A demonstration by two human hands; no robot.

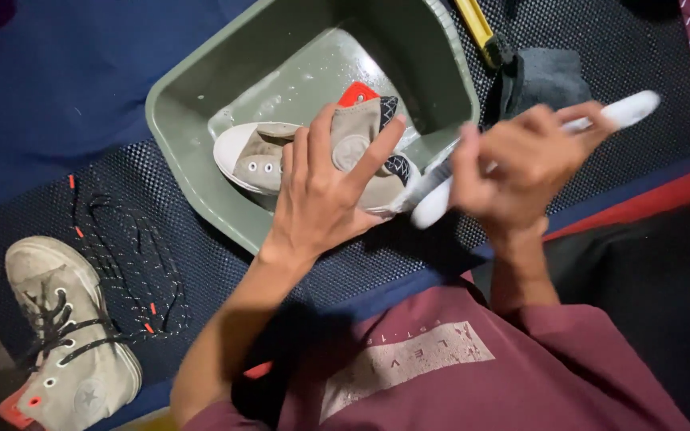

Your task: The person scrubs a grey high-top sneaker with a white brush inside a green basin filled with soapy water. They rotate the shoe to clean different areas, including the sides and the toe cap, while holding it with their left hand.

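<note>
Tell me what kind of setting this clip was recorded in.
Probably a home floor set up for washing shoes by hand: a green plastic basin sits on a black mat, the hands hold a shoe and white brush, and loose laces lie aside.

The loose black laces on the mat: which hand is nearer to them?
Left. The left hand grips the shoe in the basin, just right of the laces. The right hand holds a white brush farther right.
</note>
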